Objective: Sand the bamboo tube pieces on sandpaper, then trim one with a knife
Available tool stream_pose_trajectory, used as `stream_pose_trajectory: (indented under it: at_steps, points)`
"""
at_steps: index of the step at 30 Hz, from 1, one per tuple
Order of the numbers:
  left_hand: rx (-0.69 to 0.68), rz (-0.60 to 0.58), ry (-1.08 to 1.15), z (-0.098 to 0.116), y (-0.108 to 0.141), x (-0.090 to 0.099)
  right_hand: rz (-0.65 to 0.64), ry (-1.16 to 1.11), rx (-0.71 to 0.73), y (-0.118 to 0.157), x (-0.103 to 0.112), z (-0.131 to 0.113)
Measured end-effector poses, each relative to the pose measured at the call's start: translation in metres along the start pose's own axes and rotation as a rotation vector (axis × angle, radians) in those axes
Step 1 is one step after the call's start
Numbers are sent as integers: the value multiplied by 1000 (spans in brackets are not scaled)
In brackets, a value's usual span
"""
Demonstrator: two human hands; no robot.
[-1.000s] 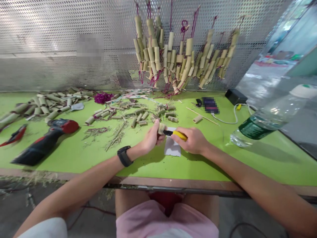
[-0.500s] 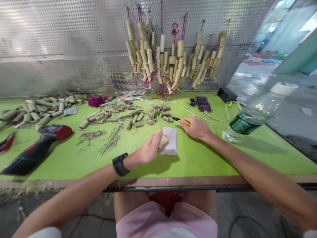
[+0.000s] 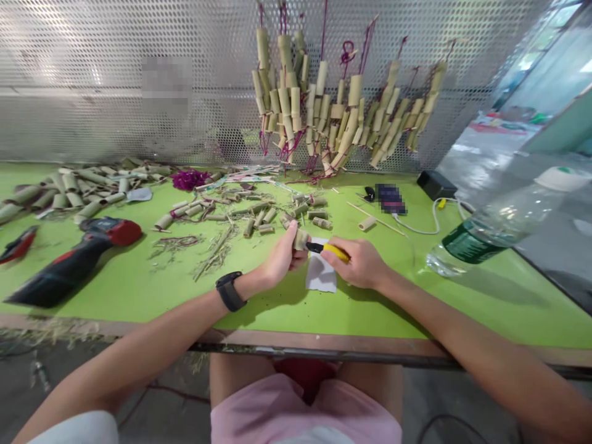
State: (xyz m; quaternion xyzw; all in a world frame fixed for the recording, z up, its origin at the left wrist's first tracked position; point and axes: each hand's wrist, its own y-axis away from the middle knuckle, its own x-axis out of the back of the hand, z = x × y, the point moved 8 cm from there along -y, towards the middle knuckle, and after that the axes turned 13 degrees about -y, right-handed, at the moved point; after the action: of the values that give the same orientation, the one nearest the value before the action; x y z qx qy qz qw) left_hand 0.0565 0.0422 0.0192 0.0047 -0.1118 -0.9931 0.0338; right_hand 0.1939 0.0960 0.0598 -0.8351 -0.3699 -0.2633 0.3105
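Observation:
My left hand (image 3: 277,256), with a black watch on its wrist, is closed around a short bamboo piece (image 3: 301,239). In my right hand (image 3: 363,264) is a yellow utility knife (image 3: 337,253), gripped by its handle. The knife's dark front end meets the right end of the bamboo piece; its blade edge is too small to make out. Beneath both hands a white sheet of paper (image 3: 321,275) lies on the green table (image 3: 259,308). A loose bamboo piece (image 3: 367,224) rests just beyond my right hand.
Cut bamboo pieces (image 3: 69,185) are heaped at the left, near purple string (image 3: 190,179). A cordless power tool (image 3: 78,259) and red pliers (image 3: 18,243) lie in front. Strung bamboo (image 3: 356,92) hangs on the perforated panel. A water bottle (image 3: 499,222) stands right, beside a charging phone (image 3: 390,199).
My right hand has drawn the knife back and brought it against the bamboo piece, which my left hand has raised slightly. The view has shifted a little.

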Motion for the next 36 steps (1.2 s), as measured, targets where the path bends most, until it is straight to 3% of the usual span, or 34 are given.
stream_pose_trajectory:
  at_steps: [8, 11, 14, 16, 18, 21, 25, 28, 32, 36]
  points:
    - [-224, 1, -167, 2, -2, 3, -32, 30, 31, 1, -7, -7]
    - [-210, 7, -144, 0, -3, 4, -3, 56, 54, 0, -8, -5]
    - [-184, 2, -141, 0, 3, -1, 48, 57, -14, -5, 0, 13]
    - [-207, -60, -152, 4, 8, -9, 112, 53, -142, -8, 13, 34]
    - [-215, -97, -129, 6, 12, -14, 188, 95, -173, -9, 27, 42]
    - [-136, -16, -67, 2, 7, -5, 237, 104, -91, -8, 32, 28]
    - [8, 61, 51, -8, 0, 5, 161, 99, 16, -3, 13, -2]
    - [56, 61, 99, -11, -1, 3, 92, 93, 31, 1, 2, -8]
    - [39, 43, 89, -11, -1, 1, 34, 89, 15, 2, -4, -6]
    - [-100, 55, -35, -7, -4, 7, 30, 106, 23, 3, -7, -12]
